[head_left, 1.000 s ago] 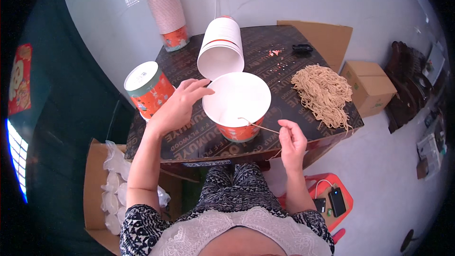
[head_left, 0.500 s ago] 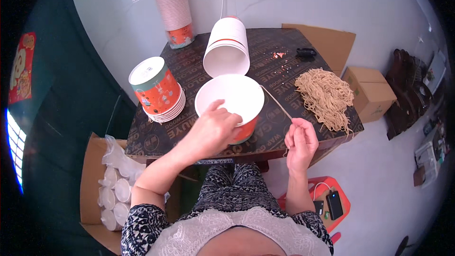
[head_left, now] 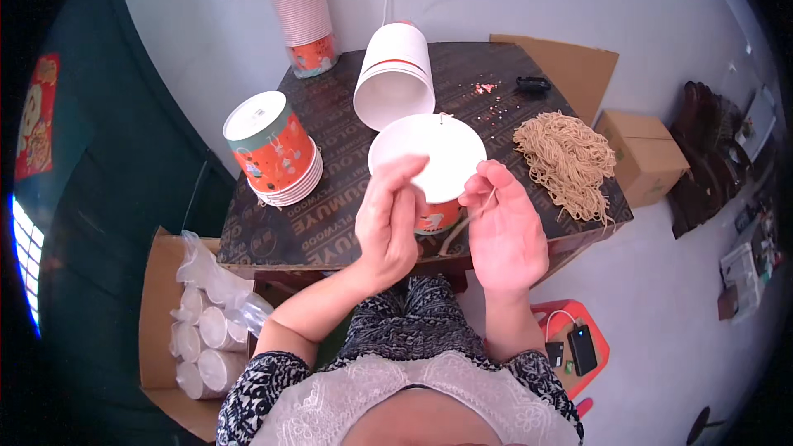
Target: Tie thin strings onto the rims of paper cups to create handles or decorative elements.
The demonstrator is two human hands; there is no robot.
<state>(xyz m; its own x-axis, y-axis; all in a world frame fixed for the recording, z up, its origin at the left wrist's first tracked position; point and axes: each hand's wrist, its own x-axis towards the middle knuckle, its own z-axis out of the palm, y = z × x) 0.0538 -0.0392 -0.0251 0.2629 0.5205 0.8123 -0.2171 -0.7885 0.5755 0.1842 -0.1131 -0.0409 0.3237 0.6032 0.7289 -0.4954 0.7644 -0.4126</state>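
A paper bucket (head_left: pixel 442 139), white inside and orange outside, stands upright near the table's front edge. A short bit of cord shows at its far rim. My right hand (head_left: pixel 510 239) is at the bucket's right side, thumb and fingertips pinching a thin beige cord (head_left: pixel 456 235) that trails down in front of the bucket. Over the bucket's near left rim, my left hand (head_left: pixel 390 227) is raised with its fingers loosely bent and slightly blurred. I see nothing held in it. The left fingers partly cover the rim.
Left on the dark table (head_left: pixel 330 223) is an upside-down bucket stack (head_left: pixel 277 149). White nested buckets (head_left: pixel 396 74) lie behind, near a tall wrapped stack (head_left: pixel 301 12). To the right are a cord heap (head_left: pixel 566 163) and a black object (head_left: pixel 533 84). A carton (head_left: pixel 157 339) stands below left.
The bucket has shifted right and turned, bringing the corded spot to the far rim. My left hand has lifted out of its mouth; my right hand has moved in beside it with the cord.
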